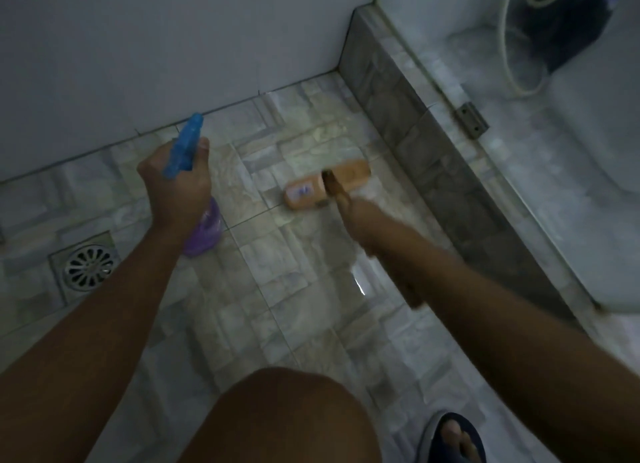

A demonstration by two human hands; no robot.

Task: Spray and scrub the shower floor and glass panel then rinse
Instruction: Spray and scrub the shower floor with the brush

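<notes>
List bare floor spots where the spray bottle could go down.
Free: floor tiles between the left forearm and right forearm, from the knee up to the brush; also the strip along the wall between the spray bottle and the corner. Crowded: around the brush by the curb, and at the drain beside the left forearm.

A single wide-angle view comes from the person's head, tilted steeply down onto the pale stone-patterned tiled shower floor [304,289]. It faces the plain grey wall [138,47] along the top, with the grey tiled kerb [415,133] running down the right. A bare knee [287,421] sits close beneath the lens. Both forearms reach in from the lower corners, placing the left hand [176,192] and right hand [360,227] near mid-frame.
</notes>
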